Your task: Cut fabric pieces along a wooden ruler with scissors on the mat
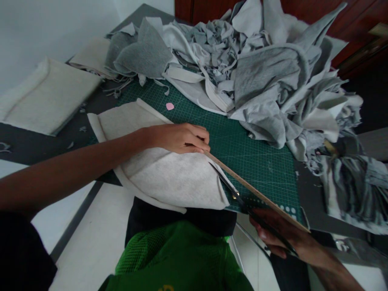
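Observation:
My right hand (273,230) is closed around the handles of a pair of dark scissors (232,188). Their blades lie at the right edge of a pale cream piece of fabric (169,173), with a narrow sliver of cloth along them. My left hand (184,138) rests on the fabric, fingers curled and pressed onto the near end of a long wooden strip (242,182). That strip runs diagonally down to the right, beside the scissors and across my right hand. The fabric's edges curl up, and part of it overhangs the table's front edge.
A green cutting mat (254,157) covers the table's middle. Grey and white fabric scraps (266,76) are heaped along the back. Folded cream cloth (51,97) lies on the left, a grey fabric stack (354,190) on the right. A small pink piece (170,106) lies on the mat.

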`<control>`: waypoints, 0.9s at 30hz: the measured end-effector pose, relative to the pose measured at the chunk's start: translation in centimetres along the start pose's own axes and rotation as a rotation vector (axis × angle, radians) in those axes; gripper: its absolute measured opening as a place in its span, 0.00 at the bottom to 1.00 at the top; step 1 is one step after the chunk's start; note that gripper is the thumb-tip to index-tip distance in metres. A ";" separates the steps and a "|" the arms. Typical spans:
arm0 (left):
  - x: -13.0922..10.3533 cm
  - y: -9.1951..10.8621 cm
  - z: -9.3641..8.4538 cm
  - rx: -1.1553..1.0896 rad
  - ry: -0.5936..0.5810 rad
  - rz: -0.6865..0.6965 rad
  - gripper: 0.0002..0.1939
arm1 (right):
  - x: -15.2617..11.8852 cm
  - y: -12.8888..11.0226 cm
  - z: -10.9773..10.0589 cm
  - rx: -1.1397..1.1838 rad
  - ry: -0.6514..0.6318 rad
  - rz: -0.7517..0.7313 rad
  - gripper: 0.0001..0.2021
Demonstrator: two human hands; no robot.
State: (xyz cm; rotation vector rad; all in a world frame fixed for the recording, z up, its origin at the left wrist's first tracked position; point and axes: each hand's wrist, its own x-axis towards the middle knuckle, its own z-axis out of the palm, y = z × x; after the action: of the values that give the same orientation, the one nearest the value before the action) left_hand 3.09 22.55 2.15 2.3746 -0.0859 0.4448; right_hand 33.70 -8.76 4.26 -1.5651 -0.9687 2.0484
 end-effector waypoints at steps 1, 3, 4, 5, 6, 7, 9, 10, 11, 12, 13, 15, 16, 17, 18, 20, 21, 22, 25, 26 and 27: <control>0.0 0.0 0.0 -0.005 0.007 0.003 0.12 | 0.0 -0.1 0.1 -0.002 0.001 -0.002 0.25; 0.0 0.1 0.0 -0.011 0.014 0.004 0.11 | 0.1 -0.2 0.1 0.002 -0.007 -0.002 0.26; 0.0 0.1 0.0 -0.010 0.014 0.001 0.11 | 0.1 -0.2 0.1 0.000 -0.019 -0.005 0.26; 0.0 0.2 0.0 -0.006 0.011 0.001 0.12 | 0.1 -0.2 0.1 -0.006 -0.028 -0.007 0.25; 0.0 0.2 0.0 -0.001 0.009 0.003 0.12 | 0.1 -0.2 0.1 -0.011 -0.035 -0.008 0.25; 0.0 0.2 0.0 0.004 0.005 0.004 0.12 | 0.1 -0.2 0.1 -0.012 -0.031 -0.007 0.25; 0.0 0.2 0.0 0.007 0.002 0.001 0.12 | 0.1 0.0 0.1 -0.003 -0.007 -0.003 0.26; 0.0 0.3 -0.1 0.004 0.001 -0.003 0.12 | 0.1 0.0 0.1 0.000 0.001 0.000 0.27; 0.0 0.3 -0.1 0.001 0.002 -0.009 0.12 | 0.1 0.1 0.0 0.000 0.005 0.001 0.27; 0.0 0.3 -0.1 -0.002 0.003 -0.011 0.12 | 0.0 0.2 0.0 -0.004 0.003 -0.001 0.28; 0.0 0.3 -0.1 -0.004 0.004 -0.007 0.12 | 0.0 0.3 -0.1 -0.012 -0.006 -0.004 0.27; 0.0 0.3 -0.1 -0.001 0.002 0.002 0.12 | 0.0 0.5 -0.2 -0.026 -0.018 -0.010 0.26; 0.0 0.3 -0.1 0.001 0.000 0.001 0.12 | 0.0 0.6 -0.2 -0.022 -0.012 -0.015 0.26; 0.0 0.3 -0.1 0.002 -0.003 -0.005 0.12 | -0.1 0.7 -0.3 -0.014 -0.007 -0.019 0.26; 0.0 0.2 -0.1 0.004 -0.008 -0.013 0.12 | -0.1 0.8 -0.3 -0.005 -0.003 -0.020 0.26; -0.1 0.1 0.0 0.010 -0.013 -0.015 0.13 | -0.1 0.9 -0.3 0.011 0.011 -0.016 0.27; -0.1 0.1 0.0 0.014 -0.012 -0.004 0.13 | -0.1 0.9 -0.3 0.012 0.018 -0.011 0.28; -0.1 0.0 0.0 0.017 -0.011 0.006 0.13 | -0.1 0.9 -0.3 0.009 0.028 -0.006 0.29; -0.1 -0.1 0.0 0.016 -0.005 0.011 0.13 | -0.1 0.6 -0.1 -0.016 0.030 0.010 0.30; -0.1 -0.2 0.1 0.014 -0.005 0.003 0.13 | 0.0 0.5 -0.1 -0.021 0.030 0.013 0.30; -0.1 -0.2 0.1 0.012 -0.008 -0.003 0.12 | 0.0 0.4 0.0 -0.021 0.033 0.012 0.30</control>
State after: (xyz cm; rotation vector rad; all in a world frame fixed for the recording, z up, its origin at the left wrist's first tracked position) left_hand 3.07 22.62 1.99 2.3882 -0.0832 0.4351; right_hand 33.73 -9.00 3.99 -1.6144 -0.9738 2.0200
